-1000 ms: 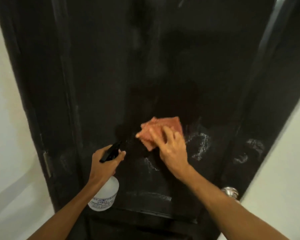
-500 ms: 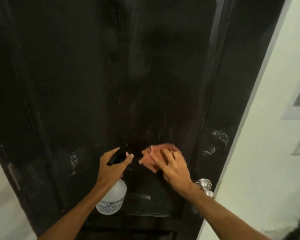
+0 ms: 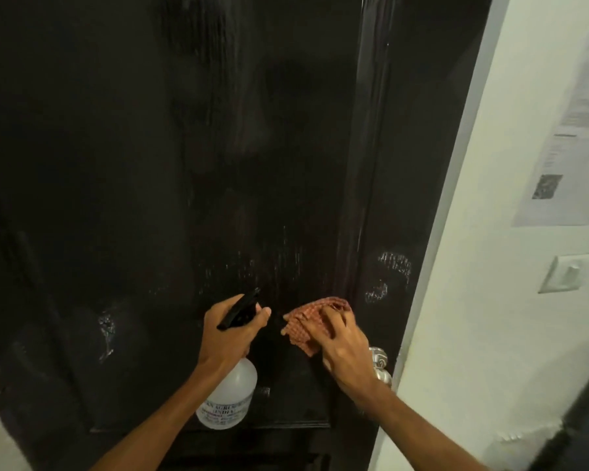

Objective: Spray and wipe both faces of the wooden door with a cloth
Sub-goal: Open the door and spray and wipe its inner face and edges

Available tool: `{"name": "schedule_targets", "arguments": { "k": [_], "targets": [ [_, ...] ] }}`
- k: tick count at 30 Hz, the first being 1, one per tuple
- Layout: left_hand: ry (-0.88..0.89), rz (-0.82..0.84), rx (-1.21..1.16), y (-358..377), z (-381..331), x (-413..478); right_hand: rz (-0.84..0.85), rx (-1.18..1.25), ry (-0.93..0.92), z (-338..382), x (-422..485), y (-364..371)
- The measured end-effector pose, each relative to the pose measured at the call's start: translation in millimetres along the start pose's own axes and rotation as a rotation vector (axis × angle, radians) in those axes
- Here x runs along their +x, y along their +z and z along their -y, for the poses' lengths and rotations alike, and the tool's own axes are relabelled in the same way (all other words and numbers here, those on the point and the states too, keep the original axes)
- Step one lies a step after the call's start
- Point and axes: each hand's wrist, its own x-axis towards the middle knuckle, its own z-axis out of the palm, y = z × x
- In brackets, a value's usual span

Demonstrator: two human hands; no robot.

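The right hand (image 3: 344, 348) holds the cloth (image 3: 306, 321) on the door (image 3: 150, 164) with bent fingers; the left hand (image 3: 228, 334) grips the bottle (image 3: 228, 399). Overlapping strokes toward the spray marks (image 3: 393, 266) should work best.

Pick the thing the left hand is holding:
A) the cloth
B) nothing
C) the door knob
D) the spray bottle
D: the left hand grips the spray bottle by its black trigger head, while the cloth is under the right hand, held against the door.
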Motion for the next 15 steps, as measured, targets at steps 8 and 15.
{"name": "schedule_targets", "arguments": {
  "k": [8,15],
  "targets": [
    [-0.060,-0.051,-0.016,24.9,0.9,-4.8,-0.436,-0.048,0.206,-19.1,109.6,-45.0],
    [0.026,-0.143,-0.009,-1.2,-0.9,-11.1,-0.359,-0.025,0.143,-3.9,93.2,-35.6]
  ]
}}
